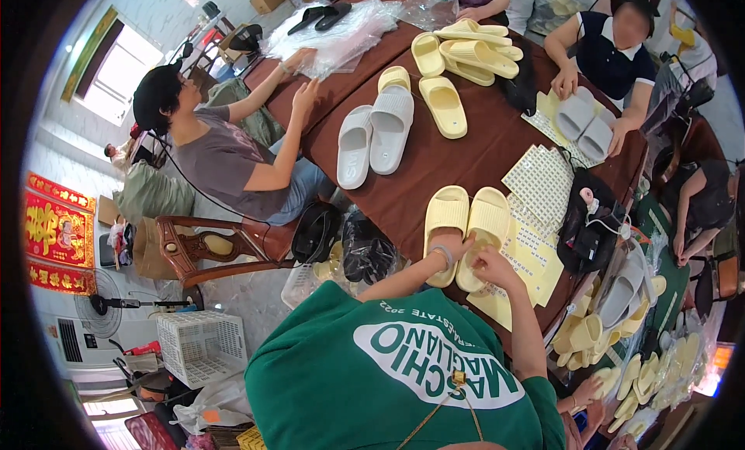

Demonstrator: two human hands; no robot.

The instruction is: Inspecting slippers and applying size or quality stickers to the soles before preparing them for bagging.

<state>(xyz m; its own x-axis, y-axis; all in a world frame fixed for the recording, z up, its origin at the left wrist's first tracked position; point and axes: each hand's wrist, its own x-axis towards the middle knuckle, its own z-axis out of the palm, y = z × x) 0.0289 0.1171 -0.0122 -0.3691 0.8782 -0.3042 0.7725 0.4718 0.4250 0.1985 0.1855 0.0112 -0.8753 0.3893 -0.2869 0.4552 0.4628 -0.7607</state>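
Observation:
A pair of pale yellow slippers lies side by side at the table edge before me: a left slipper point(448, 207) and a right slipper point(490, 209), both with ribbed straps. My left hand point(448, 240) reaches over the left slipper and grips it, fingers partly hidden by the strap, thumb towards the right slipper. With fingers curled together, my right hand point(490, 265) touches the heel end of the right slipper; whatever it pinches is too small to tell. Beside it lie yellow sticker sheets point(528, 256) and a paler sheet of small labels point(538, 182).
Grey slippers point(392, 132) and a heap of yellow slippers point(477, 54) lie farther along the brown-covered table point(349, 209). A black bag point(587, 217) sits on the right. One co-worker point(225, 139) sits left; another point(613, 54) handles grey slippers point(576, 114). A chair point(225, 248) stands left.

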